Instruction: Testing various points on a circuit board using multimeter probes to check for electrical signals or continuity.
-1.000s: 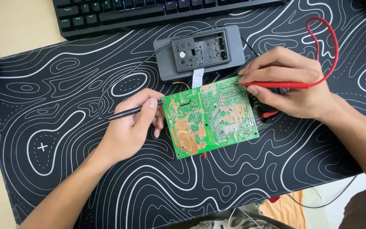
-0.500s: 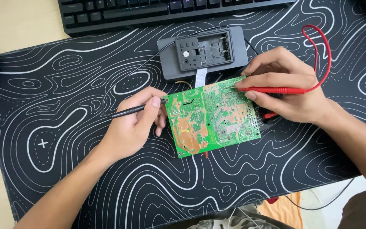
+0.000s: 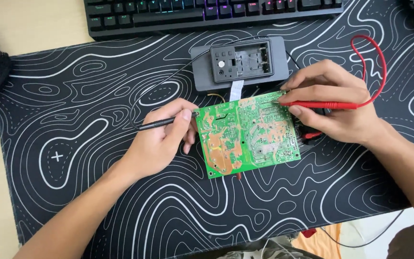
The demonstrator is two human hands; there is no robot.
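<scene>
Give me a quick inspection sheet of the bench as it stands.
Surface: black desk mat with white contour lines on a pale desk.
Job's things: green circuit board, solder side up; black probe; red probe.
Clutter: grey open-backed plastic unit, ribbon running to the board.
Hands: left hand holds the black probe at the board's left edge; right hand holds the red probe on its upper right.
Cables: red lead loops right; thin black lead.
Surroundings: black keyboard.
</scene>
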